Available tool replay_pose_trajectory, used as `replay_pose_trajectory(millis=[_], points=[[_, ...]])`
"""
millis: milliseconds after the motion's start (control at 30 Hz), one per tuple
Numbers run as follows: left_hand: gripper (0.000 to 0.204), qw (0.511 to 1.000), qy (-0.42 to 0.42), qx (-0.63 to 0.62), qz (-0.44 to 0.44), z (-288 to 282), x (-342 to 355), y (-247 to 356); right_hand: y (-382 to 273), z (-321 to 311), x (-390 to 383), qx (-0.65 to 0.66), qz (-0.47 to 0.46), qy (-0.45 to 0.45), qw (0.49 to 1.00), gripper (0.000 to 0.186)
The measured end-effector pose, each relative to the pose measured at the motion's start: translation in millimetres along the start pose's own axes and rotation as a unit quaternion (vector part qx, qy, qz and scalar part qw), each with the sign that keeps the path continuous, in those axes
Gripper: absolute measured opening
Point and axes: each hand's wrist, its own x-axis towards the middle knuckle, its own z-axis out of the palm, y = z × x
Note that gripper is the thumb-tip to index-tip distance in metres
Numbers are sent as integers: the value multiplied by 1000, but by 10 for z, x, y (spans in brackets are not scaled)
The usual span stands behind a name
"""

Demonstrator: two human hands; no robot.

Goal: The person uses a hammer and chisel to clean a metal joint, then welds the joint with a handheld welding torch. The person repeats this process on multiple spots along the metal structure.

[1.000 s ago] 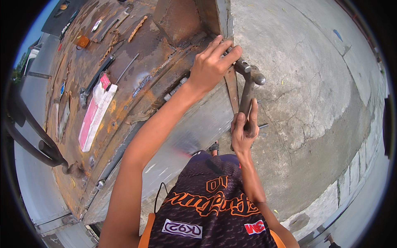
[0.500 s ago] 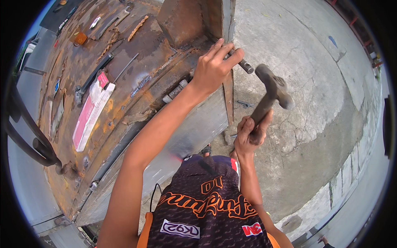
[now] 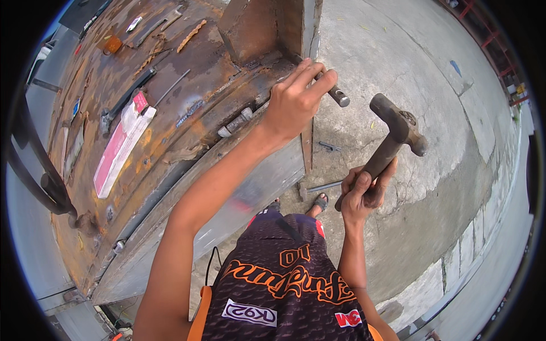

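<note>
Closed around a chisel-like steel rod (image 3: 339,98), my left hand (image 3: 296,102) is at the corner of a rusty steel plate (image 3: 222,170). The rod's bright flat end points towards me, and its thin far end reaches the foot of an upright rusty bracket (image 3: 250,31). Whether its tip touches the metal I cannot tell. My right hand (image 3: 364,190) grips the handle of a ball-peen hammer (image 3: 401,128) with a worn dark head. The hammer is raised to the right of the rod, with a gap between them.
On the plate lie a pink-and-white carton (image 3: 125,148), a thin rod (image 3: 172,88), a dark-handled tool (image 3: 128,99), an orange-brown piece (image 3: 112,45) and rusty scraps. Black bent bars (image 3: 42,170) stand at left. Another hammer-like tool (image 3: 318,187) lies on the concrete floor (image 3: 421,68) by my feet.
The hammer has swung away to the right, widening its gap from the rod. My left hand still grips the rod in nearly the same place. The view has shifted slightly.
</note>
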Motion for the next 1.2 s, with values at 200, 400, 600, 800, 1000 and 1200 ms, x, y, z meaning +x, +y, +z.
replay_pose_trajectory(millis=[200,400,600,800,1000,1200], points=[[38,999,10,49,-20,70,2,-137,-146,-95,44,-6,17,13,1000,72],[40,999,12,41,26,148,-9,-303,-164,19,91,15,-71,21,997,75],[39,999,2,50,-5,120,-20,-324,26,353,121,-47,63,-95,992,81],[35,999,-2,34,-1,103,-29,-347,129,417,94,-119,-67,-28,990,70],[41,997,11,68,37,115,-17,-355,210,450,112,82,-127,38,988,66],[29,989,18,-66,-133,-123,96,-124,117,79,145,-71,-45,-95,992,67]])
